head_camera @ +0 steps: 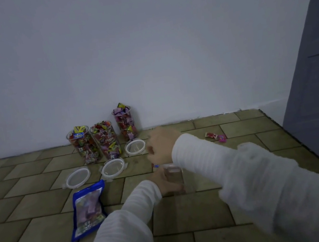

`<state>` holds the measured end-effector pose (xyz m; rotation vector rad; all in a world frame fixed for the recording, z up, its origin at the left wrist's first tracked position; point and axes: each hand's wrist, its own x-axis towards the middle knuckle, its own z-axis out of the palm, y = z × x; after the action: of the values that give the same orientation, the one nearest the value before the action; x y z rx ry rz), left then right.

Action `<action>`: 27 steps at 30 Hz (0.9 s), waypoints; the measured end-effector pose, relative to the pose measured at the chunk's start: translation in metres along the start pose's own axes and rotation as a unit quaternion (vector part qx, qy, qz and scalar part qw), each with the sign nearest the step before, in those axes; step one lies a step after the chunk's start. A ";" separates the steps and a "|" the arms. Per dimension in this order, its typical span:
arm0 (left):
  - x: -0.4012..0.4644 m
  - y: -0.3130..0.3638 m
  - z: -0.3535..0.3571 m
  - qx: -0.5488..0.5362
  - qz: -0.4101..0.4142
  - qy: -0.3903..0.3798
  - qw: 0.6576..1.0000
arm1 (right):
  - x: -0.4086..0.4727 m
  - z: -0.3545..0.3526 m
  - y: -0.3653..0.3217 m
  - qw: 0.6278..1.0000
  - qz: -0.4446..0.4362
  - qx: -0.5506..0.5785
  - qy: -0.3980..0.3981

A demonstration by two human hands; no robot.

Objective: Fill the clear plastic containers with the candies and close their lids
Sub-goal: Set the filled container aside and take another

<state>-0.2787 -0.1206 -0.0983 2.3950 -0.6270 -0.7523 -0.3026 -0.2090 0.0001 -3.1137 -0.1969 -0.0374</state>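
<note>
On a tiled floor [190,216] beside a pale wall [141,40], a person in white ribbed sleeves works on a fourth clear container [175,178], which stands upright in front of them and looks nearly empty. The left hand [164,182] curls round its side, holding it steady. The right hand [161,145] hovers just above its mouth, fingers curled downward; motion blur hides whether it holds a candy, and that cannot be told. Against the wall stand three filled containers: the left container [81,145], the middle container [106,139] and the rear container [125,122], all heaped with wrapped sweets and all uncovered. Their three lids [112,168] lie flat on the floor just in front of them. A blue candy bag [89,209] lies to the left of the sleeves, and two loose candies [216,136] rest on the tiles well to the right, with another small wrapped piece [155,165] just beyond the held container. The step in hand appears to be filling the last container; next, it seems, more sweets must be gathered from the bag or the floor, dropped in, and then each lid pressed onto its container.
</note>
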 end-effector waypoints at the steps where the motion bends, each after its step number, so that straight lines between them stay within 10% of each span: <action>1: 0.004 -0.002 0.001 0.011 -0.005 -0.001 1.000 | 0.007 0.002 0.001 1.000 -0.001 0.005 -0.014; 15: 0.018 -0.017 0.004 -0.042 0.020 0.005 0.999 | 0.021 0.023 0.013 0.988 -0.072 0.139 -0.004; 27: 0.037 -0.038 0.013 -0.163 0.097 0.003 0.982 | -0.060 0.087 0.070 0.866 -0.194 0.251 0.386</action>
<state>-0.2493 -0.1182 -0.1448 2.0045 -0.6660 -0.7041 -0.3513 -0.2838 -0.0901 -2.2629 -0.6624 -1.0235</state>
